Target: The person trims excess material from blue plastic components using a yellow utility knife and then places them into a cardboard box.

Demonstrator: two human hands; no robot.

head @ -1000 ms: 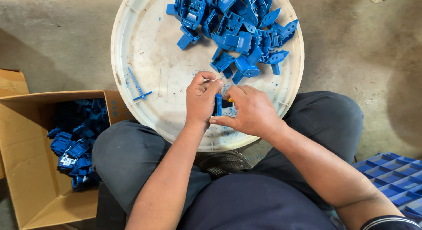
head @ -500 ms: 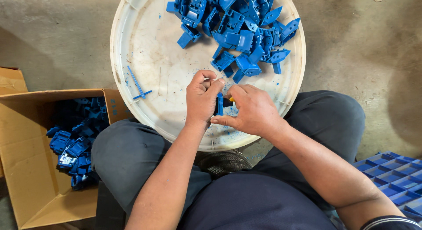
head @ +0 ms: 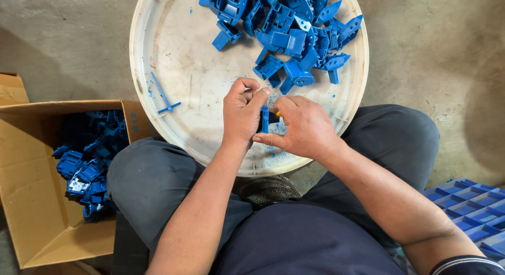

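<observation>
You held a small blue plastic piece (head: 264,119) upright between your left hand (head: 242,114) and your right hand (head: 303,129), both pinching it. Your fingers hid most of it. Under your hands sat a round white tray (head: 184,80). Past them lay a pile of blue parts (head: 286,28). Left of your hands stood a cardboard box (head: 31,201).

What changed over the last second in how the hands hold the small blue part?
Hardly anything. The left hand and right hand stay pressed together over the white round tray, both keeping their grip on the small blue part; the fingers shifted only slightly. The pile of blue parts, the thin blue stick and the cardboard box stayed put.
</observation>
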